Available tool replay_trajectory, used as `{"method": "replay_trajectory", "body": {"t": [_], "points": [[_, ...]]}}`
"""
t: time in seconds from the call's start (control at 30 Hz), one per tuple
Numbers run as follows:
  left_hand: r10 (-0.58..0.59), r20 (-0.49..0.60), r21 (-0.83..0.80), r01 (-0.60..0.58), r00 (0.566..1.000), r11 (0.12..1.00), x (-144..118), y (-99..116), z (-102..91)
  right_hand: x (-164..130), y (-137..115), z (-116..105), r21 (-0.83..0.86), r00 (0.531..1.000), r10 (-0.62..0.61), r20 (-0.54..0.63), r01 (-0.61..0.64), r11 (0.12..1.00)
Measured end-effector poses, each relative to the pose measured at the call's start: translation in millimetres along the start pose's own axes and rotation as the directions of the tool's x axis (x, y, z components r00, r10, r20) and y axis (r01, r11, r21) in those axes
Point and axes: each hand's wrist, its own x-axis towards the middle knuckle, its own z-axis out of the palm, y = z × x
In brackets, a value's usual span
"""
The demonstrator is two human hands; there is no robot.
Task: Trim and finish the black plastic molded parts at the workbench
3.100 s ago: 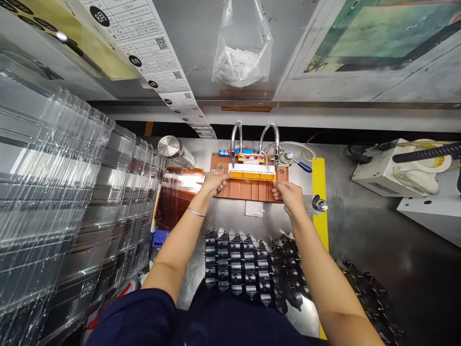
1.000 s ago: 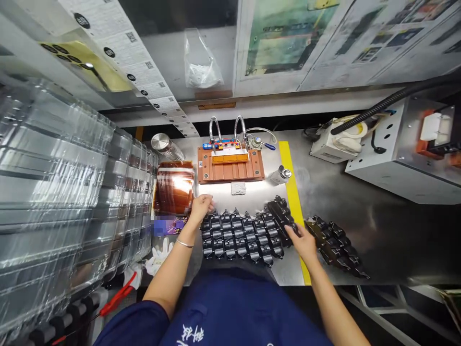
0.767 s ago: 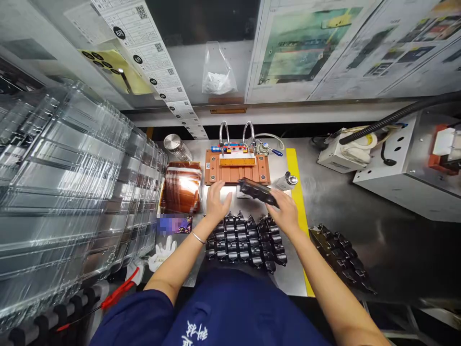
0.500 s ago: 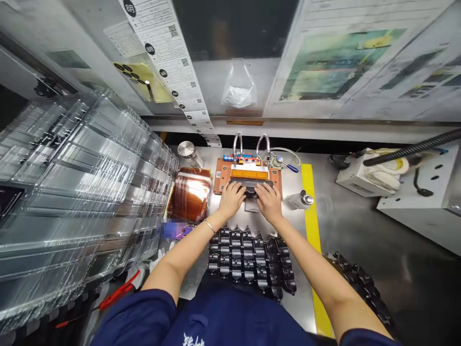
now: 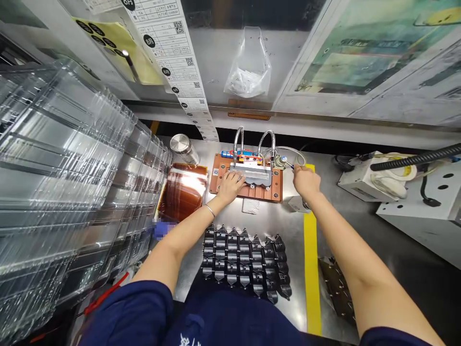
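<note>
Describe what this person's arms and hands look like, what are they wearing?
Both forearms are bare below short dark blue sleeves. The left hand and right hand are ungloved. A thin silver bangle circles the left wrist; no watch or rings are visible.

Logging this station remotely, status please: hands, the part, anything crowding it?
Left hand pressing dark part on orange fixture. Right hand at blue-handled valve. Small bottle beside the fixture.

Clear trays wall the left (bare steel right).
</note>
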Motion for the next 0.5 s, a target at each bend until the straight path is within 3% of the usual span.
{"method": "replay_trajectory", "body": {"t": [0.2, 0.27, 0.3, 0.37, 0.43, 0.5], "points": [[-0.038, 0.055, -0.075, 0.042, 0.998, 0.996, -2.8, 0.5, -8.4, 26.0, 11.6, -19.0, 0.048, 0.997, -0.050, -0.061, 0.053, 0.997], [-0.141, 0.046, -0.097, 0.145, 0.989, 0.985, -2.8, 0.0, -13.8, 20.7, 1.7, -16.9, 0.068, 0.993, -0.016, -0.114, 0.024, 0.997], [-0.242, 0.027, -0.102, 0.243, 0.970, 0.965, -2.3, 0.1, -16.5, 14.2, -6.8, -12.8, 0.090, 0.990, -0.001, -0.143, 0.014, 0.996], [-0.472, -0.001, -0.114, 0.469, 0.881, 0.876, -0.7, 2.4, -21.6, -6.2, -28.5, -0.2, 0.218, 0.986, 0.014, -0.163, 0.022, 0.976], [-0.620, 0.024, -0.137, 0.616, 0.785, 0.775, -1.3, 8.5, -26.8, -34.8, -50.9, 14.6, 0.502, 0.994, 0.012, -0.106, 0.044, 0.864], [-0.668, 0.089, -0.172, 0.672, 0.739, 0.720, -9.4, 18.7, -32.5, -68.9, -67.2, 27.0, 0.694, 0.999, 0.021, -0.029, 0.005, 0.720]]}}
